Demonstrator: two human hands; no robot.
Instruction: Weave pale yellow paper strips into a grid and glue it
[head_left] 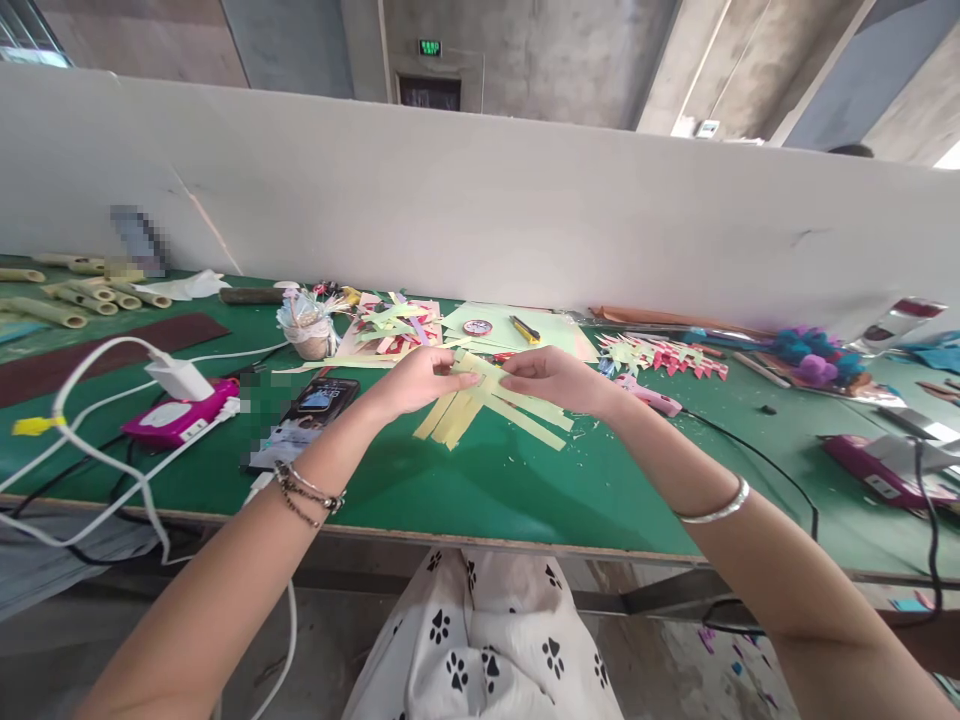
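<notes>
I'm holding a bunch of pale yellow strips (pixel 451 417) in both hands, low over the green desk (pixel 525 490). My left hand (pixel 418 380) is pinching their upper end from the left, and my right hand (pixel 551 378) is pinching the same end from the right. Both hands are clamped on the paper with fingertips nearly meeting. The strips are fanning down toward me; I can't tell if the lower ends are touching the desk. A phone (pixel 321 398) is lying just left of my left hand, with a pink box (pixel 174 420) and a white plug (pixel 178 378) further left. Behind the strips, a cup (pixel 307 330), a cutter (pixel 526 330) and a round tin (pixel 478 327) are sitting on paper sheets. A pink glue gun (pixel 651 398) is lying just right of my right hand.
</notes>
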